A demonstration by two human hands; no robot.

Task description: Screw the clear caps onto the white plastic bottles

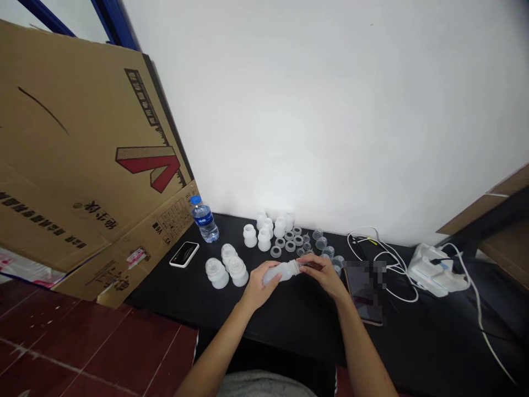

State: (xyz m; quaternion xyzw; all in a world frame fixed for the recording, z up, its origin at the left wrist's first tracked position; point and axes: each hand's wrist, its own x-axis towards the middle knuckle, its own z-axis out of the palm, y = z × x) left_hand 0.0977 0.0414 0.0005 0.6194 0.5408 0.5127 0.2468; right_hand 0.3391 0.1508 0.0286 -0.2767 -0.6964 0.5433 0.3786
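My left hand grips the body of a frosted translucent plastic bottle, which lies tilted across the black table. My right hand closes around the bottle's neck, and its fingers hide the tip of the neck. To the left stand several frosted bottle-like pieces. Further back stand several frosted collars. Several flat translucent rings and small clear cups lie just beyond my right hand.
A blue-capped water bottle and a white-edged phone sit at the table's left. A dark phone lies to the right, near white cables and a white power strip. Large cardboard sheets lean at the left.
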